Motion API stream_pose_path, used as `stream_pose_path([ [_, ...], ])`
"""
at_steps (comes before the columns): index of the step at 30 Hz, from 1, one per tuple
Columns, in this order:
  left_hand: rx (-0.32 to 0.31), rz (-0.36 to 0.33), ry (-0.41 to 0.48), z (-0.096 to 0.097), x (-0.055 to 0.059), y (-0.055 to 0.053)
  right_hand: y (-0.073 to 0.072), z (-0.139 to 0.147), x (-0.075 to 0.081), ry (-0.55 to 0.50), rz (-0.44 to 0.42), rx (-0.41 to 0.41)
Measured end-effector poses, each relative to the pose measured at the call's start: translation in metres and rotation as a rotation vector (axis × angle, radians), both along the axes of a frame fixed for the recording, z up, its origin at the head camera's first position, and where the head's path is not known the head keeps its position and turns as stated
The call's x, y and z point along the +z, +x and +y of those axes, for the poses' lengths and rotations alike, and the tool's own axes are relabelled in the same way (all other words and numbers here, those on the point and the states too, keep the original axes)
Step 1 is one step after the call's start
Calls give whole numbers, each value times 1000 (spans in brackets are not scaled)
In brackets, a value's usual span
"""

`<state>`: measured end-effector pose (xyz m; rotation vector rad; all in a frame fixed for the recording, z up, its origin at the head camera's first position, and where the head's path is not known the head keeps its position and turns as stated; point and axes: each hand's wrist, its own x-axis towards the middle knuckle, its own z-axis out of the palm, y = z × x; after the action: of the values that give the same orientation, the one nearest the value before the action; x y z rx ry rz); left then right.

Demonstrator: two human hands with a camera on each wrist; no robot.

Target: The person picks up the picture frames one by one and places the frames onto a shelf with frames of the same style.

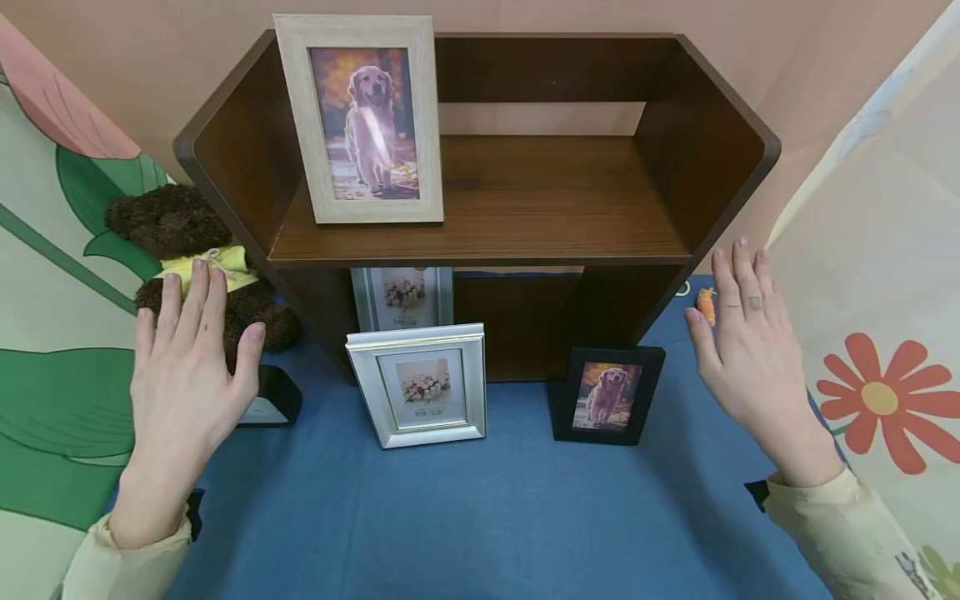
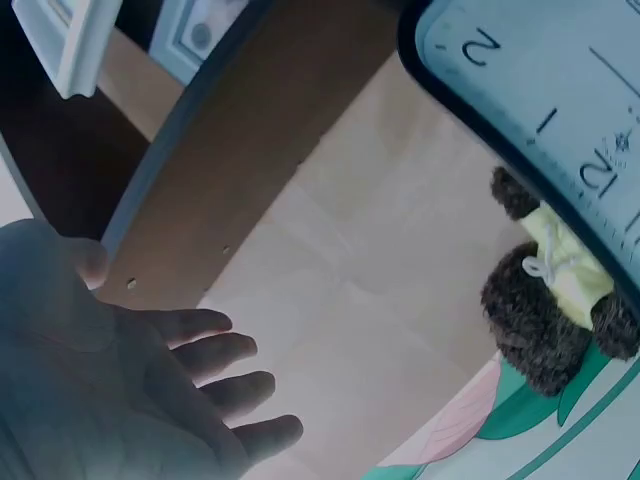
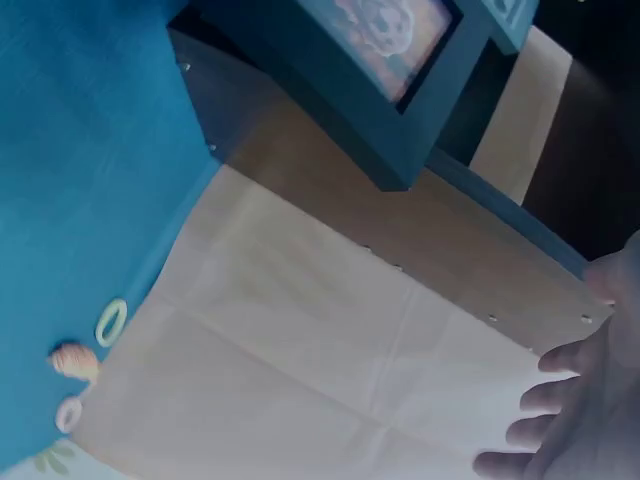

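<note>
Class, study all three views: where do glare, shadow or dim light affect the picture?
Head view: glare streaks the dog photo in the cream picture frame, soft shadows on the blue cloth; left wrist view: the left hand dim against the paler backdrop; right wrist view: the right hand dim too.

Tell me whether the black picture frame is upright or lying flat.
Upright: the right wrist view shows the black picture frame standing in front of the shelf side panel.

Cream sleeves (image 1: 127,562) here, lower left and lower right, dark print (image 1: 911,571) on the second! Black tabs (image 1: 196,512) poke out by both cuffs (image 1: 816,500); the right hand (image 1: 761,358) shows a small square finger marking (image 1: 754,303).
</note>
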<state>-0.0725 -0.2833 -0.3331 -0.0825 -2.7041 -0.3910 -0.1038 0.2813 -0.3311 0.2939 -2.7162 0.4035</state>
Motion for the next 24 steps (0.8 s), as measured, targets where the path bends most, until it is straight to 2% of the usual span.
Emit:
stream_pose_path([
  [3,-38,16,88,2,-4,-1,2,1,0,-111,-9,26],
  [6,-68,60,207,6,-8,0,7,4,-2,-237,-15,75],
  [10,-71,134,332,15,-13,0,14,10,-8,-351,5,171],
  [13,-72,177,386,24,-15,-1,20,15,-16,-419,-11,225],
  [18,-97,179,494,36,-16,-7,30,22,-36,-512,-102,292],
  [24,-140,165,588,45,-19,-14,35,32,-71,-641,-226,470],
])
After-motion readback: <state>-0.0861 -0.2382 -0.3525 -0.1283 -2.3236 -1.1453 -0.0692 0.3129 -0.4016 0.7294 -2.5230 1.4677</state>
